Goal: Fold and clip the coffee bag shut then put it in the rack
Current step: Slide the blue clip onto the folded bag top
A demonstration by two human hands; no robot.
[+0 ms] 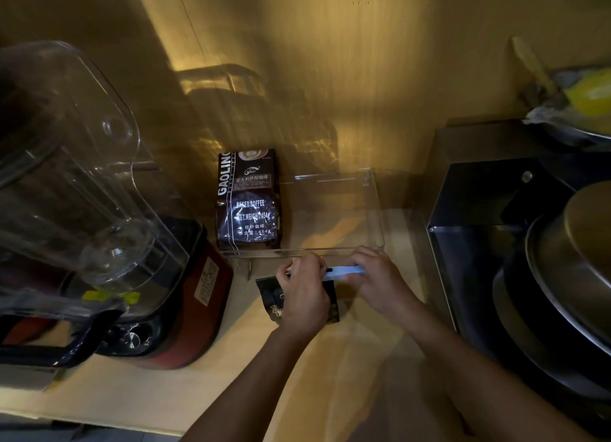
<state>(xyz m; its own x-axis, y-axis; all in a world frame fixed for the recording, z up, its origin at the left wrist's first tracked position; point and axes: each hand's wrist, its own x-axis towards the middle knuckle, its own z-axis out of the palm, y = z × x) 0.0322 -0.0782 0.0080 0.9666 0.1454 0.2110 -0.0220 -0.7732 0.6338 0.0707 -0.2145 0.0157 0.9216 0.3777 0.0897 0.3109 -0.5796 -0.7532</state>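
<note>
— Coffee bag sat where?
— On the counter, just before the clear rack.
— And the hands?
— Left hand gripped its top; right hand pinched the blue clip across the fold.

Head-worn wide-angle view, looking steeply down, close over counter

Left hand hides most of small coffee bag.

two coffee bags, one clip, one rack
</note>
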